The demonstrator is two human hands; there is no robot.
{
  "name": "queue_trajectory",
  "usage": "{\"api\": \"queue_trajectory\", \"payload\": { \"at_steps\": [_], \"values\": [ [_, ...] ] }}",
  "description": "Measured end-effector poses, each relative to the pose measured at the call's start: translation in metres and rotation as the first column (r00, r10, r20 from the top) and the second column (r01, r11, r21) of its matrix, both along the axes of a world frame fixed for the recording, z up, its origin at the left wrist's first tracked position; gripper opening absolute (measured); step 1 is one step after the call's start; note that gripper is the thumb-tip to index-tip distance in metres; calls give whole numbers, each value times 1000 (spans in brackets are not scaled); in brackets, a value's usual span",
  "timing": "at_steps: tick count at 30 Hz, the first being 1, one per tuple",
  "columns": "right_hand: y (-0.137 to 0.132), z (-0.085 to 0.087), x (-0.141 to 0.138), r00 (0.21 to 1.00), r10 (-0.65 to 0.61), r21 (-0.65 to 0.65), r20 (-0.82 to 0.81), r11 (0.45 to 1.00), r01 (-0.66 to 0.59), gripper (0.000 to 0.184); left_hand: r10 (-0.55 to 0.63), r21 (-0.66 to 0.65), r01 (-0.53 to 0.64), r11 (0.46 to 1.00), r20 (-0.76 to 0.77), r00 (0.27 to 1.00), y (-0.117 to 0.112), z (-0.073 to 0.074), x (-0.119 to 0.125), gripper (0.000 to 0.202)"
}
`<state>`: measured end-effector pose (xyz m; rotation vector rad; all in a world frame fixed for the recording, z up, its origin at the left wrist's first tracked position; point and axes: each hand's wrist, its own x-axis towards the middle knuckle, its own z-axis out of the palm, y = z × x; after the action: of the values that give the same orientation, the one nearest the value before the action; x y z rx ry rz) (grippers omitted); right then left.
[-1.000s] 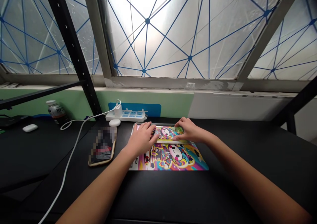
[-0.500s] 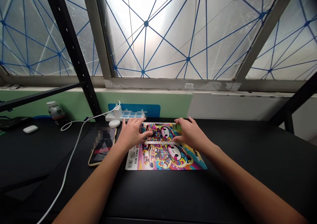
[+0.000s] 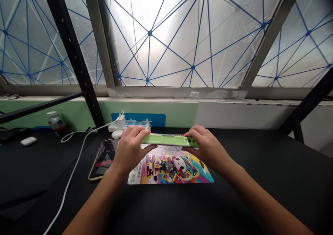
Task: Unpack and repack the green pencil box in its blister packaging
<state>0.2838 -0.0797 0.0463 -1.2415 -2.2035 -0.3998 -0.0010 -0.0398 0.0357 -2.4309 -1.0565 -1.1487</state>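
A pencil box [image 3: 171, 140] is held level between my two hands, its narrow light-green side turned toward me. My left hand [image 3: 132, 143] grips the left end, fingers over the top and thumb below. At the other end my right hand [image 3: 204, 141] pinches it the same way, near some dark round spots on the green side. Beneath the box lies a flat, colourful printed sheet [image 3: 179, 169] lettered "PENCIL BOX", with a cartoon figure and a barcode at its left. Its far part is partly hidden by the box and my hands.
Left of the sheet lies a phone [image 3: 105, 158], with a white power strip [image 3: 135, 124] behind. A white cable [image 3: 75, 169] runs down the left. Further left are a bottle [image 3: 57, 123] and a white case [image 3: 28, 141]. Black metal posts [image 3: 75, 58] flank the black table [image 3: 260, 179].
The pencil box has been tilted up and raised off the sheet, so its green side faces me instead of its printed face. Both hands now wrap its ends. The view has shifted slightly.
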Motion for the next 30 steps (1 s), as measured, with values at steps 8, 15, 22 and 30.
{"api": "queue_trajectory", "payload": {
  "at_steps": [8,15,22,30],
  "values": [
    [-75,-57,16,987,151,107,57,982,-157,21,-40,-217,24,976,-68,997,-73,-55,-25,46],
    [-84,-74,18,987,155,-127,-38,979,-159,18,33,-597,-57,800,-51,998,-88,-72,-34,76],
    [-74,-73,32,985,86,-391,-151,910,-139,51,70,-695,-54,717,-5,998,-88,-71,-34,82],
    [-58,-38,40,970,83,-521,-228,831,-194,43,95,-689,-19,725,72,993,-84,-73,-31,99]
  ]
}}
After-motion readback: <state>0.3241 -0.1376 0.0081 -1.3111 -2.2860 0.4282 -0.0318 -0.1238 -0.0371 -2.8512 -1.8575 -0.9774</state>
